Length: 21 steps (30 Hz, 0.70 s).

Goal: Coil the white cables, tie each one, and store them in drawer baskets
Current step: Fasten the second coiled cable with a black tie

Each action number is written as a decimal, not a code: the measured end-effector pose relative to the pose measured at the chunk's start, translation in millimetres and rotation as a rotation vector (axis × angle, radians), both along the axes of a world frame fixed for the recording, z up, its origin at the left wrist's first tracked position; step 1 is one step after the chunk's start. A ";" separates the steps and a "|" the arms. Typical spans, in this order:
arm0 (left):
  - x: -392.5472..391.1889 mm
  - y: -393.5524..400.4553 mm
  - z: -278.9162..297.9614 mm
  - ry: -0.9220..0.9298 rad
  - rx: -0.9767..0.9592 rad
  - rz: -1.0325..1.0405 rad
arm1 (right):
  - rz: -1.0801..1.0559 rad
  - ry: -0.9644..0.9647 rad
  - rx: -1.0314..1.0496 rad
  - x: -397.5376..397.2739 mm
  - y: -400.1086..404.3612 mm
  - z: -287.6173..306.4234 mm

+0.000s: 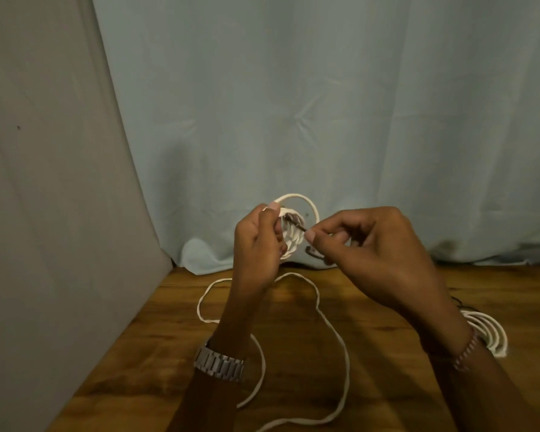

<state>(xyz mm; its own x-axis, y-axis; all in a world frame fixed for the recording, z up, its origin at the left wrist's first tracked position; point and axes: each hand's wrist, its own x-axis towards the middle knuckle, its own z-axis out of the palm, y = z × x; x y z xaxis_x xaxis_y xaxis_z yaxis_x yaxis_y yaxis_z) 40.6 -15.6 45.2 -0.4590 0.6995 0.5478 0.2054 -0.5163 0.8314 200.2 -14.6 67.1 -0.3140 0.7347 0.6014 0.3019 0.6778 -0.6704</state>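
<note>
A light, limp white coil (289,227) is gripped in the left hand (258,244) above the tabletop (387,385) while a thin dark tie (298,225), best held near its end, is pinched by the right hand (365,244).

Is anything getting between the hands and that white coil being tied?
Nothing visible. The left hand already grips the white coil, and the right hand pinches the dark tie at it. No drawer baskets are in view.
</note>
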 end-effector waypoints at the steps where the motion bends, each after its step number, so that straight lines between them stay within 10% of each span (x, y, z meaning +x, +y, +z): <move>1: 1.8 -0.9 -0.4 0.015 0.019 0.017 | 0.048 0.022 -0.085 -2.2 -1.6 0.2; 21: 11.9 7.8 -11.4 0.168 0.284 0.116 | 0.193 0.241 -0.354 -31.8 -5.8 -12.0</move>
